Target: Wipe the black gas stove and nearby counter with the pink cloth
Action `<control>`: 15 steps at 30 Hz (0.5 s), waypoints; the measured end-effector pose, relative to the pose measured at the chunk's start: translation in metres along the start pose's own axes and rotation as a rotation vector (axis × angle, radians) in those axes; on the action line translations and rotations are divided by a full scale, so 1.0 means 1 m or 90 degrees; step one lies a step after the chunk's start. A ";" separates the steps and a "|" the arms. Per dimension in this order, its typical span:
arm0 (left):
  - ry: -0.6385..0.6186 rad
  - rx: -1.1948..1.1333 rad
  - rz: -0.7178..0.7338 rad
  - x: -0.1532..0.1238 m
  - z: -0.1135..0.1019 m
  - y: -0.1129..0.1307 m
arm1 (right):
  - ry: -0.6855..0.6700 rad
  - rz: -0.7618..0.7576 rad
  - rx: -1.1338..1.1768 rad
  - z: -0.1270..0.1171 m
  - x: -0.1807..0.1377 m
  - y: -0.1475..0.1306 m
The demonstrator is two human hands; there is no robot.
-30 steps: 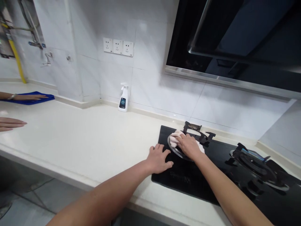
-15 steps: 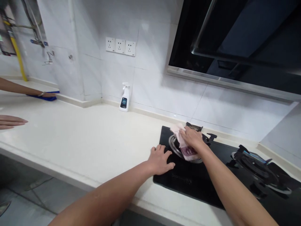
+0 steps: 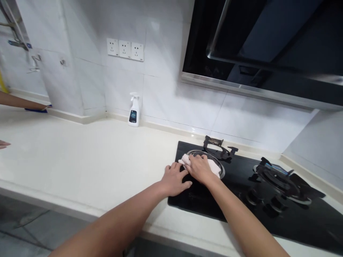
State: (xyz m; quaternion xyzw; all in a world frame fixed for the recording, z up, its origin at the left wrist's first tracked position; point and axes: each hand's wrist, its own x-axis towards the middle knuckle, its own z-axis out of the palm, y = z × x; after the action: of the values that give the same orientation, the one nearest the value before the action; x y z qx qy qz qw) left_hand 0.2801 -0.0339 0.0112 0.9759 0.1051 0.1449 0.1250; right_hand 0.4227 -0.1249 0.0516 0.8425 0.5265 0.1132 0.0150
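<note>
My right hand [image 3: 199,167] grips a pale pink cloth [image 3: 214,167] and presses it on the left burner [image 3: 221,172] of a black gas stove [image 3: 209,200]. Part of the cloth bunches out at the fingertips, and the rest spreads under the palm. My left hand [image 3: 175,179] rests with fingers spread on the stove's left edge, its fingertips close to the right hand. Behind the burner, a loose pan support [image 3: 217,147] sits off to the back.
A white spray bottle [image 3: 134,111] stands against the wall on the pale counter [image 3: 80,153]. At far left another person's hand holds a blue cloth [image 3: 36,110]. The right burner [image 3: 281,182] keeps its pan support. A black range hood [image 3: 262,46] overhangs the stove.
My right hand has moved the cloth from the back of the left burner toward its front left, closer to my left hand. The view has shifted slightly right.
</note>
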 end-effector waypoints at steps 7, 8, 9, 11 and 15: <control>-0.014 -0.007 -0.020 0.000 0.000 -0.002 | -0.049 0.019 0.036 -0.003 -0.052 0.058; -0.017 -0.011 -0.023 0.000 0.000 -0.002 | -0.055 0.037 0.038 -0.003 -0.056 0.066; -0.018 -0.014 -0.025 0.000 0.000 -0.002 | -0.060 0.061 0.039 -0.001 -0.058 0.074; -0.014 -0.019 -0.026 0.000 0.001 -0.002 | -0.068 0.116 0.040 0.001 -0.059 0.088; -0.009 -0.023 -0.023 0.000 0.001 -0.001 | -0.056 0.193 0.050 -0.006 -0.041 0.111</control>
State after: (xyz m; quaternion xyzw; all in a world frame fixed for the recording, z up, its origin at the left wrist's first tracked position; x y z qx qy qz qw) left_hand 0.2806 -0.0328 0.0096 0.9724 0.1188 0.1379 0.1460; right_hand 0.5028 -0.2111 0.0664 0.9164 0.3961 0.0564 -0.0119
